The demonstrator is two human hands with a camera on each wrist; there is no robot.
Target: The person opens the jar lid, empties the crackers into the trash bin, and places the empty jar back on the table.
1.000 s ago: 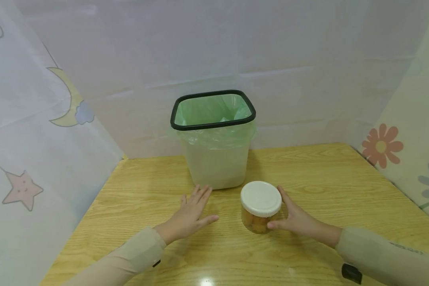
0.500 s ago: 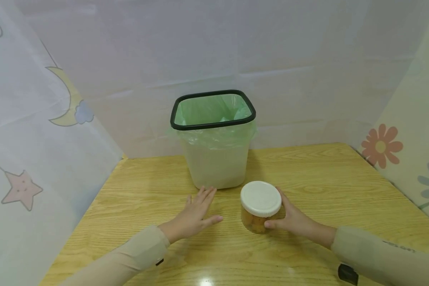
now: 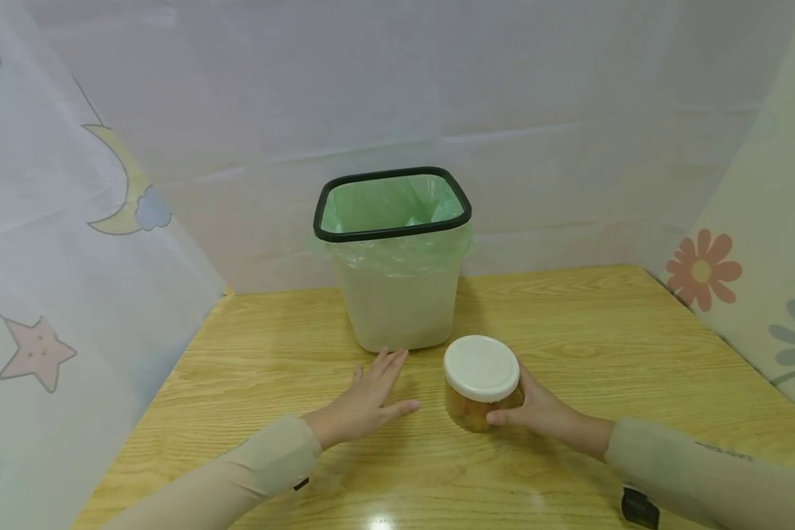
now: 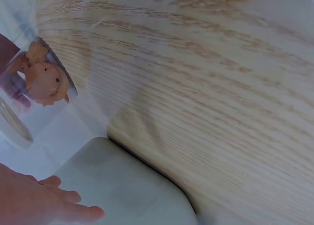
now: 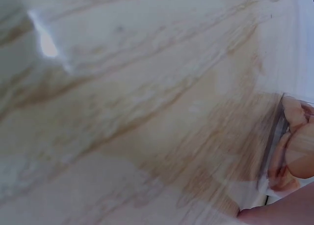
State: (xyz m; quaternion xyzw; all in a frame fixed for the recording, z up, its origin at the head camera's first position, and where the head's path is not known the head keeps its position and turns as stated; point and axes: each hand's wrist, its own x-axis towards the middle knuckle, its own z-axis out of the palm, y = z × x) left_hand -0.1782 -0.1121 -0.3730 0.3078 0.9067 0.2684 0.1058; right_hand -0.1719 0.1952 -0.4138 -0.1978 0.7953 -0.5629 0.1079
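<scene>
A clear round jar [image 3: 467, 412] with a white lid [image 3: 481, 368] stands upright on the wooden table. Inside are orange-tan pieces; the left wrist view shows one with a small face [image 4: 46, 82]. My right hand [image 3: 546, 414] holds the jar from its right side, thumb across the front and fingers behind. In the right wrist view, only part of this hand [image 5: 284, 210] shows beside the jar's base. To the jar's left, my left hand [image 3: 366, 405] hovers low over the table with fingers spread, apart from the jar and holding nothing.
Behind the hands stands a pale trash bin [image 3: 400, 309] with a black rim and a green bag liner [image 3: 384, 206]. Patterned fabric walls [image 3: 603, 147] enclose the table [image 3: 570, 324] at the back and sides.
My left hand has drifted right, closer to the jar. My right hand has moved slightly left, its thumb farther across the jar's front. The jar and bin stay in place.
</scene>
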